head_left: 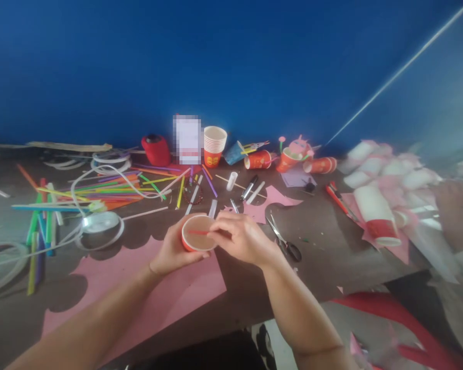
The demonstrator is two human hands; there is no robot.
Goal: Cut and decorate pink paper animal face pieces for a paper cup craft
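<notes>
My left hand [172, 249] is wrapped round a red paper cup [195, 246], its white-rimmed mouth tilted towards me. Across that mouth lies a thin red strip [198, 233], pinched at its right end by the fingertips of my right hand [235, 234]. Whether the strip is a straw or paper, I cannot tell. Under my left forearm spreads a pink sheet [185, 288] with scalloped cut edges. Scissors [281, 239] with black handles lie just right of my right hand. A smaller pink paper scrap [272, 203] sits beyond them.
Coloured sticks [116, 187] and a coiled white cable [100, 223] cover the left side. Stacked paper cups [215, 146] stand at the back, near decorated red cups [257, 160]. A marker [249, 188] and a red utility knife [339, 200] lie around. Blurred white cups [378, 210] crowd the right.
</notes>
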